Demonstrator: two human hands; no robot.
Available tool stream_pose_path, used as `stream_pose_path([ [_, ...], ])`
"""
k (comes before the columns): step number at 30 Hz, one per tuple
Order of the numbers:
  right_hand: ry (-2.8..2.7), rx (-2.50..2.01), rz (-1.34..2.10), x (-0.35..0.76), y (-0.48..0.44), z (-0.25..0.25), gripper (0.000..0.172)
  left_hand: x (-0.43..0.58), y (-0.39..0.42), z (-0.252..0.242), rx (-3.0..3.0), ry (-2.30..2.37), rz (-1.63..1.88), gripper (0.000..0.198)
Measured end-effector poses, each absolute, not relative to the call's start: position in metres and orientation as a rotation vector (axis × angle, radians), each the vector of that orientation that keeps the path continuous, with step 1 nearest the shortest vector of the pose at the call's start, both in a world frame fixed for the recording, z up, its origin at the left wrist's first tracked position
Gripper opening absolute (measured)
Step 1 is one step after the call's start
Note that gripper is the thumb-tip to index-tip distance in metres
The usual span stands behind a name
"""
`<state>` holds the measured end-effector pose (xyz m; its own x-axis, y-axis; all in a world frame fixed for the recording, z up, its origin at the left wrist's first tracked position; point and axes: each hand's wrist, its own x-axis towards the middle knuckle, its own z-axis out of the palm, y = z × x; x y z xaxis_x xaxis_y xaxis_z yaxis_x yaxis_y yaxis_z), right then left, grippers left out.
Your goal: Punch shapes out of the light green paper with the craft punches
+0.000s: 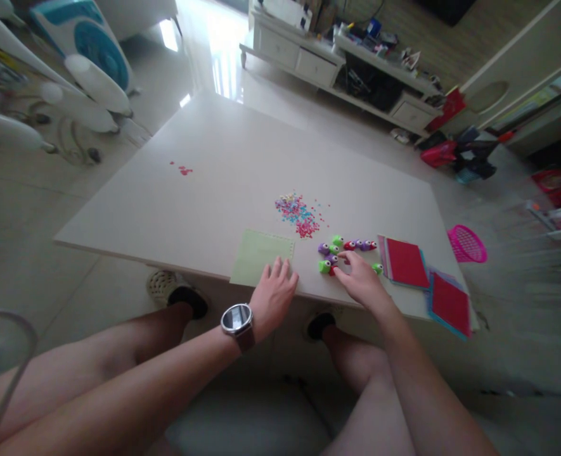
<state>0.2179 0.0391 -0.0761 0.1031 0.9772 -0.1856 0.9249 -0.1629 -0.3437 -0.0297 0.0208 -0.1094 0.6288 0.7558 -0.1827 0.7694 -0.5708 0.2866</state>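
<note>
My left hand (273, 295), with a watch on its wrist, lies flat at the near edge of the white table (213, 164), its fingers spread on the corner of a pale green paper sheet (259, 254). My right hand (362, 278) reaches among several small paper punches (341, 250) in green, purple and red; its fingers are curled around a red one next to a green one. Beyond the sheet lies a heap of tiny punched paper bits (298, 215) in pink, blue and yellow.
Two stacks of red and blue paper (406, 263) lie at the table's near right corner. A few pink bits (183, 170) sit at the left. A pink basket (466, 244) stands on the floor to the right, a white cabinet (309, 60) behind.
</note>
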Motion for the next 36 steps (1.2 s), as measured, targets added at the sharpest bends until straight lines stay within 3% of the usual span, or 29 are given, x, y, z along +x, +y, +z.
stream_pose_path([
  [11,-2.044,-2.231,0.486,0.215,0.049,-0.097,0.031,-0.033,0.022,-0.102,2.502,1.161,-0.055,0.05],
  [21,-1.988,-2.244,0.339,0.218,0.057,-0.102,0.014,-0.029,0.021,-0.115,2.512,1.16,0.028,0.034],
  [26,-1.924,-2.013,0.186,0.217,0.057,-0.093,0.012,-0.03,0.024,-0.115,2.527,1.113,0.038,0.022],
  [31,-2.022,-1.713,0.29,0.193,0.053,-0.087,0.008,-0.032,0.028,-0.105,2.54,1.084,0.041,0.019],
  [36,-2.144,-1.777,0.412,0.168,0.045,-0.089,0.01,-0.031,0.029,-0.099,2.589,1.083,0.065,0.024],
])
